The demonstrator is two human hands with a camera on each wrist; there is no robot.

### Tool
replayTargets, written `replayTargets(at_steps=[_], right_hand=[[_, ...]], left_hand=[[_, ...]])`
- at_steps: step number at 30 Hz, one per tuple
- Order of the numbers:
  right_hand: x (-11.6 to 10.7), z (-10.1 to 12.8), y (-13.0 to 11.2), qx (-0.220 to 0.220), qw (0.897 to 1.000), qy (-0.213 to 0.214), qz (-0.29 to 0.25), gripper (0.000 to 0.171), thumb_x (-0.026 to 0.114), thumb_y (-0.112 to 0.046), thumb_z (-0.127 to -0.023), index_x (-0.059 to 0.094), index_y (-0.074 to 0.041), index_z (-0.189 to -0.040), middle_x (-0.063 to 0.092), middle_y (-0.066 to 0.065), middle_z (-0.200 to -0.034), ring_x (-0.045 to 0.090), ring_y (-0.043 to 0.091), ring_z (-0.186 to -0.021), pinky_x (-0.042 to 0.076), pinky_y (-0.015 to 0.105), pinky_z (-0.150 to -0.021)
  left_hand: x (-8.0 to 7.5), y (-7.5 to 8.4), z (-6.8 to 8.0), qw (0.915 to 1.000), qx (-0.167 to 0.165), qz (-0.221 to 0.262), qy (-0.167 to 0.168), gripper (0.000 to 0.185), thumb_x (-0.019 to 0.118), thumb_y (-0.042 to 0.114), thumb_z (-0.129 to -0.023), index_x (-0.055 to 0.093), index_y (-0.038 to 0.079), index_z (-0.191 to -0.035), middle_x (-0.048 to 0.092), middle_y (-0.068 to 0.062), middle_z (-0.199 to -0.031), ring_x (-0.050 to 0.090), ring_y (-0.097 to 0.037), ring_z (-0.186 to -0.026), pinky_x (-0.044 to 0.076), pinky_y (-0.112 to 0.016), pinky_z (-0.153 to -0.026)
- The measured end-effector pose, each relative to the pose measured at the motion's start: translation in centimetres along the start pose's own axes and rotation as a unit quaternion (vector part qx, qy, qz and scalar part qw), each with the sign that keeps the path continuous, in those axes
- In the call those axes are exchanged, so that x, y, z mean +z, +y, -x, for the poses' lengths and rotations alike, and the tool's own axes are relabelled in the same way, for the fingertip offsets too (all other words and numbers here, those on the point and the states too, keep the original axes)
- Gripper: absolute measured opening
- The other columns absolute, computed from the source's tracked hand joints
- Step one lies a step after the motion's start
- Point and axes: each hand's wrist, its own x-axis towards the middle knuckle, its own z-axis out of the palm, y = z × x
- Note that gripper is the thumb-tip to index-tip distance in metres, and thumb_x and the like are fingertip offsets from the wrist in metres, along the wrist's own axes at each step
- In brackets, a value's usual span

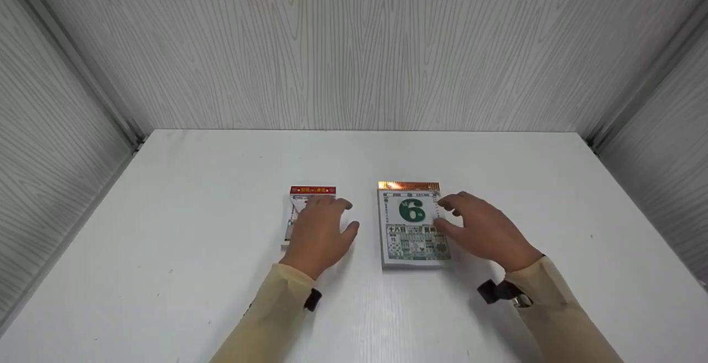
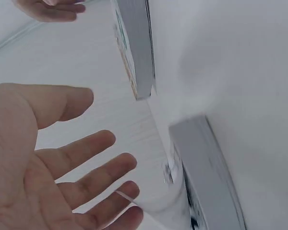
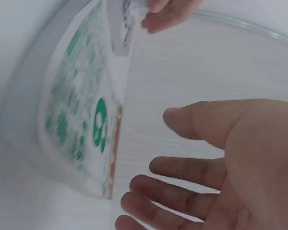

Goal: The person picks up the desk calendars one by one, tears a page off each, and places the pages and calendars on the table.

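Two tear-off calendar pads lie flat side by side on the white table [image 1: 182, 252]. The left pad [image 1: 312, 191] has a red header strip, and my left hand [image 1: 322, 229] is spread over most of it, fingers straight. In the left wrist view that left hand [image 2: 62, 163] shows an open palm just beside the left pad's edge [image 2: 209, 177]; contact is unclear. The right pad [image 1: 412, 224] shows a large green 6. My right hand [image 1: 478, 229] is at its right edge with relaxed fingers. In the right wrist view the right hand [image 3: 221, 163] is open beside the right pad [image 3: 79, 115].
Grey wood-grain walls [image 1: 354, 47] close the table in at the back and on both sides. Bare white tabletop surrounds the pads. A black strap [image 1: 500, 291] sits on the right wrist, over a beige sleeve [image 1: 558, 313].
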Motion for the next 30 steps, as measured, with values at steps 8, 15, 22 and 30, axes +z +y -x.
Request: replayTargets(at_steps=[8, 15, 22, 30], right_hand=[[1.2, -0.7, 1.7, 0.058, 0.997, -0.040, 0.037, 0.040, 0.064, -0.029, -0.100, 0.066, 0.005, -0.123, 0.069, 0.016, -0.112, 0.065, 0.032, -0.099, 0.054, 0.053, -0.088], [2.0, -1.1, 1.7, 0.078, 0.994, -0.070, 0.038, 0.030, 0.065, -0.027, -0.100, 0.069, 0.001, -0.109, 0.067, 0.007, -0.094, 0.057, 0.023, -0.081, 0.052, 0.044, -0.075], [2.2, -1.0, 1.2, 0.078, 0.993, -0.089, 0.022, 0.027, 0.067, -0.027, -0.099, 0.069, -0.001, -0.105, 0.065, 0.006, -0.091, 0.056, 0.023, -0.080, 0.050, 0.041, -0.072], [3.0, -0.6, -0.3, 0.072, 0.993, -0.092, 0.005, 0.024, 0.071, -0.028, -0.097, 0.068, -0.005, -0.103, 0.063, 0.003, -0.090, 0.055, 0.021, -0.081, 0.050, 0.039, -0.075]], left_hand=[[2.3, 2.6, 0.1, 0.9982, 0.013, 0.035, -0.047, 0.040, 0.071, 0.035, -0.097, 0.072, 0.006, -0.125, 0.073, -0.009, -0.118, 0.066, -0.028, -0.111, 0.054, -0.043, -0.097], [3.6, 3.1, 0.1, 0.9922, -0.003, 0.066, -0.106, 0.038, 0.076, 0.042, -0.092, 0.073, 0.005, -0.100, 0.066, -0.005, -0.090, 0.061, -0.023, -0.080, 0.052, -0.040, -0.073], [2.9, 2.8, 0.2, 0.9890, 0.001, 0.068, -0.131, 0.031, 0.083, 0.033, -0.086, 0.071, 0.005, -0.092, 0.058, -0.001, -0.081, 0.053, -0.020, -0.072, 0.047, -0.036, -0.065], [1.1, 2.0, 1.0, 0.9850, -0.021, 0.055, -0.162, 0.035, 0.086, 0.031, -0.083, 0.071, 0.004, -0.100, 0.059, 0.000, -0.080, 0.053, -0.019, -0.073, 0.047, -0.034, -0.068]])
